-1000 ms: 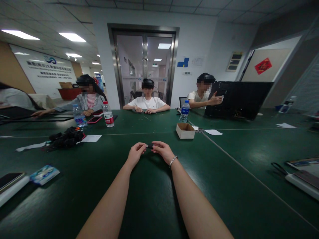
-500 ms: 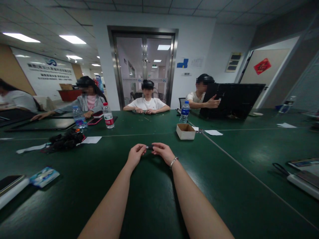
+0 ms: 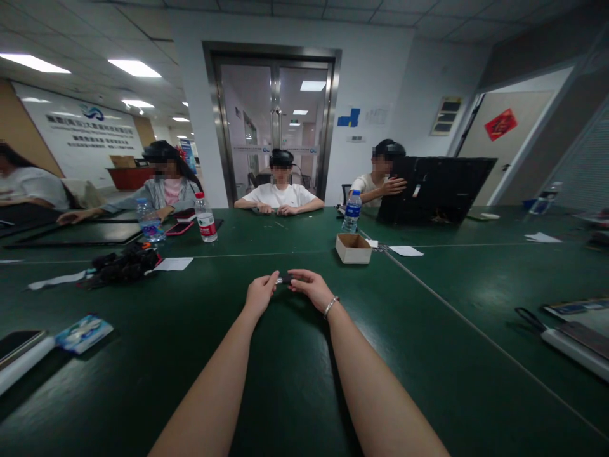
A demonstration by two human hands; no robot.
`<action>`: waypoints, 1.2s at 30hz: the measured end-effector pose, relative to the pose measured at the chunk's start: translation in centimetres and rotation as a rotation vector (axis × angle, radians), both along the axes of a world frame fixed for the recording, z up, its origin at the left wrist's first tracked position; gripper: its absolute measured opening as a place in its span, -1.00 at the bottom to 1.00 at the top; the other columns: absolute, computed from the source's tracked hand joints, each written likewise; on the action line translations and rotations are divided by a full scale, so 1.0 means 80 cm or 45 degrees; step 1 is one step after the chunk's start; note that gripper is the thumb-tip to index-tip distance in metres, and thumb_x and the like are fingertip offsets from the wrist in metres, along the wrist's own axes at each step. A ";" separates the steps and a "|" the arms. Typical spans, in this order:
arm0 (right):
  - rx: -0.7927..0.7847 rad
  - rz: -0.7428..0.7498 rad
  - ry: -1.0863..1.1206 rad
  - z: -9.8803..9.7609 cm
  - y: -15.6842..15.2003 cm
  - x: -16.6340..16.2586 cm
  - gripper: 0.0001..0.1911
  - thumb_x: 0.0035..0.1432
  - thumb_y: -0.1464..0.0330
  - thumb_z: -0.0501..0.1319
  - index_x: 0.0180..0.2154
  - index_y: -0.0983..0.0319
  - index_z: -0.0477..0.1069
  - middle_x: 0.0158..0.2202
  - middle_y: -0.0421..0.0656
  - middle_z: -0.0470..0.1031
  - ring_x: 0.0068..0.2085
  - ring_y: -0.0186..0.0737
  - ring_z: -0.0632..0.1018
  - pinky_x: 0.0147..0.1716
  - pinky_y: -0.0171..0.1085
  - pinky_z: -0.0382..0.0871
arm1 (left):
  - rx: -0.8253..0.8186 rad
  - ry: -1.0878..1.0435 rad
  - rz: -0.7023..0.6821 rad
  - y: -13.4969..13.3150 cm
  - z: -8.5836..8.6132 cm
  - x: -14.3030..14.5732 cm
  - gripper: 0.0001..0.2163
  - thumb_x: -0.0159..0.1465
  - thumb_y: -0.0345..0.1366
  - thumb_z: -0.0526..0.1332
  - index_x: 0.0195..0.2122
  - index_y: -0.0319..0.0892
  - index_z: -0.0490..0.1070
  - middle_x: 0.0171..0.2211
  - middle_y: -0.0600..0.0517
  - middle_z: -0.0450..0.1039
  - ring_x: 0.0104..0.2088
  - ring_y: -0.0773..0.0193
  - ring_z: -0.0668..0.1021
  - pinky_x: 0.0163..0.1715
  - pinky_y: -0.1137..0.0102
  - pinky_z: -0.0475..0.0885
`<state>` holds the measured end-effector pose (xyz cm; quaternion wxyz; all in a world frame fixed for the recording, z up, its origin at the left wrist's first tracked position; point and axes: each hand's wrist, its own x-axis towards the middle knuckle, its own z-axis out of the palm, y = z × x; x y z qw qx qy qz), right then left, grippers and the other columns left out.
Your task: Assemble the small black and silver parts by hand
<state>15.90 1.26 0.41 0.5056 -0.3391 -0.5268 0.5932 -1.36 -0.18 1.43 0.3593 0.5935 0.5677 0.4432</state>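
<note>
Between my two hands, just above the green table [image 3: 295, 355], is a small black stick with a silver metal end [image 3: 286, 280], which looks like a USB flash drive. My right hand [image 3: 311, 287] pinches its black body between thumb and fingers; a silver bracelet [image 3: 332, 306] circles that wrist. At the silver end, my left hand [image 3: 261, 294] is closed with thumb and forefinger pressed together. Fingers hide part of the stick.
Beyond my hands stands an open cardboard box [image 3: 353, 249], with a blue-capped bottle [image 3: 352, 211] behind it. Black cables [image 3: 124, 266] and a blue packet [image 3: 84, 334] lie left. A power-bank-like device [image 3: 578, 349] lies right. Several people sit opposite, one holding a black monitor [image 3: 435, 190].
My left fingers have shifted slightly on the stick, and more of its silver end shows. My right hand keeps its pinch. The person at the monitor has tilted it and moved a hand.
</note>
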 end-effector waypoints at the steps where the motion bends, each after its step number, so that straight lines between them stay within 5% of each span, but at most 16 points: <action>1: 0.000 0.003 0.003 0.000 0.000 0.000 -0.56 -0.22 0.36 0.38 -0.19 0.26 0.47 -0.25 -0.11 0.50 -0.36 -0.32 0.55 -0.28 -0.29 0.43 | -0.004 0.018 0.017 -0.001 0.002 0.001 -0.49 0.05 0.21 0.03 -0.65 -0.19 0.30 -0.70 0.10 0.23 -0.63 0.35 0.30 -0.57 0.44 0.16; 7: -0.020 -0.005 0.043 -0.002 0.001 -0.001 -0.55 -0.26 0.40 0.40 -0.20 0.24 0.48 -0.27 -0.14 0.48 -0.35 -0.31 0.56 -0.23 -0.26 0.42 | -0.006 0.006 0.058 -0.004 0.004 0.004 -0.48 0.07 0.21 0.01 -0.69 -0.18 0.26 -0.73 0.12 0.19 -0.65 0.36 0.28 -0.56 0.43 0.17; 22: -0.102 -0.047 0.156 0.002 0.000 -0.001 -0.65 -0.20 0.38 0.38 -0.25 0.25 0.49 -0.38 -0.16 0.52 -0.42 -0.35 0.54 -0.38 -0.36 0.44 | 0.091 -0.409 -0.172 -0.001 -0.002 0.002 -0.60 -0.02 -0.04 0.28 -0.21 -0.17 0.41 -0.33 -0.03 0.46 -0.36 0.29 0.48 -0.40 0.43 0.36; 36: -0.029 -0.032 0.060 0.000 -0.002 -0.001 -0.58 -0.26 0.36 0.41 -0.23 0.24 0.49 -0.33 -0.18 0.48 -0.41 -0.35 0.54 -0.29 -0.27 0.42 | 0.042 -0.097 -0.062 0.002 -0.004 -0.002 -0.55 0.04 0.15 0.12 -0.58 -0.21 0.36 -0.66 0.09 0.28 -0.60 0.37 0.33 -0.53 0.45 0.20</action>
